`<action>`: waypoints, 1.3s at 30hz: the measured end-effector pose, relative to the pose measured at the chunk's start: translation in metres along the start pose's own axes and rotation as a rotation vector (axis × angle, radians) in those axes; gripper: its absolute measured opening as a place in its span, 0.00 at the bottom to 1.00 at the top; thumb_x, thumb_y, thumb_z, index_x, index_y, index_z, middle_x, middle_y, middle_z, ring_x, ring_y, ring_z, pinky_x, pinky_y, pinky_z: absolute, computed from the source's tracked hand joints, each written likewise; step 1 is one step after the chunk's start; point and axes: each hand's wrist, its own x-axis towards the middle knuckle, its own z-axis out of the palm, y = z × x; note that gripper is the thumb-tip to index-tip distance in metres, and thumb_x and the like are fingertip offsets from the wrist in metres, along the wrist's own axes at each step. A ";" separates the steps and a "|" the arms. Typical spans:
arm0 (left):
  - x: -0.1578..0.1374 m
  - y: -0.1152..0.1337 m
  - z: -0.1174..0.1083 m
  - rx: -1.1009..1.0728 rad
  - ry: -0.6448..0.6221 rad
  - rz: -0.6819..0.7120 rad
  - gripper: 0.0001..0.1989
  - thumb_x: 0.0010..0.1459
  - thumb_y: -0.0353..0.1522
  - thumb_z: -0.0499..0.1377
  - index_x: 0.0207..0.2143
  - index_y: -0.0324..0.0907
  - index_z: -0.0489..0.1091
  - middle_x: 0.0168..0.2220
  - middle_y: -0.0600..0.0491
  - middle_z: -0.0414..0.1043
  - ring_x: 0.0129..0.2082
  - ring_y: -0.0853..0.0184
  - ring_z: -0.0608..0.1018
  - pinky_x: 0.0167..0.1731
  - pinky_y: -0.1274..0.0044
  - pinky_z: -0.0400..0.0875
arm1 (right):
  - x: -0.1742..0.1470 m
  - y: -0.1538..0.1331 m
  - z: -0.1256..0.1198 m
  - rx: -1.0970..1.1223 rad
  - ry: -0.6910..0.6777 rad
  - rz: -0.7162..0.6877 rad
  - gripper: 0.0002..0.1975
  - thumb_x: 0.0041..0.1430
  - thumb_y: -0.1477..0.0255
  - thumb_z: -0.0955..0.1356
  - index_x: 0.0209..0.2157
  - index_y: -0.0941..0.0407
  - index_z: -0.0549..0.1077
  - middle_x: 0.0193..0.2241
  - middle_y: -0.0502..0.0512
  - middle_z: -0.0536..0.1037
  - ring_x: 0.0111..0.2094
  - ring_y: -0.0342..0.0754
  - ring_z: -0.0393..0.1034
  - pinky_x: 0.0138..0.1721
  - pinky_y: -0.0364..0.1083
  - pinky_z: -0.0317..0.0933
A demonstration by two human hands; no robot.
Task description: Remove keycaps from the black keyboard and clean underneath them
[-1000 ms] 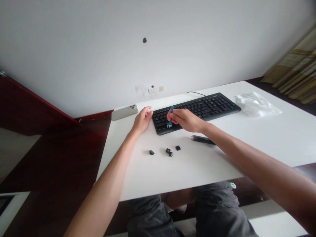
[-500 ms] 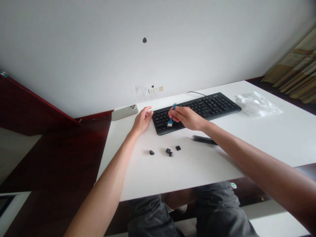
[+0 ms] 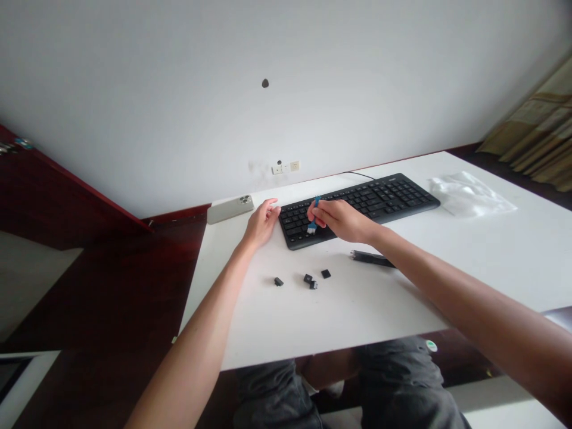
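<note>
A black keyboard [image 3: 379, 205] lies at a slant on the white table, near the wall. My right hand [image 3: 344, 219] pinches a small blue brush [image 3: 312, 227] over the keyboard's left part, white bristles pointing down at the lower-left keys. Whether the bristles touch them I cannot tell. My left hand [image 3: 263, 223] rests by the keyboard's left end, fingers loosely bent and apart, thumb tip at its edge. In front of the keyboard lie several loose black keycaps, among them a flat one [image 3: 326, 274] and one further left [image 3: 278, 281].
A phone [image 3: 230, 210] lies at the table's back left. Beyond the keyboard's right end is a crumpled clear plastic bag [image 3: 471, 193]. A dark, narrow tool [image 3: 372, 258] lies partly under my right forearm. A cable [image 3: 360, 174] runs behind the keyboard.
The whole view has shifted slightly, so everything appears a little lower and further right. The brush has changed its tilt slightly in my right hand. My left hand stays at the keyboard's end.
</note>
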 end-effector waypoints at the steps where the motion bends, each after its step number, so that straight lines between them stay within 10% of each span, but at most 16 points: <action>1: 0.000 0.001 0.000 0.006 0.001 -0.003 0.28 0.72 0.50 0.54 0.64 0.43 0.70 0.51 0.43 0.81 0.49 0.56 0.81 0.54 0.65 0.73 | 0.000 -0.001 0.000 -0.004 -0.010 -0.002 0.21 0.79 0.62 0.56 0.37 0.55 0.73 0.31 0.53 0.74 0.32 0.48 0.68 0.39 0.49 0.60; 39: -0.002 0.006 -0.002 0.023 -0.005 -0.004 0.29 0.71 0.52 0.53 0.63 0.44 0.70 0.50 0.45 0.81 0.48 0.57 0.81 0.54 0.66 0.73 | -0.002 -0.009 -0.005 -0.125 -0.034 -0.069 0.18 0.78 0.65 0.56 0.39 0.55 0.72 0.36 0.56 0.79 0.33 0.48 0.69 0.40 0.49 0.59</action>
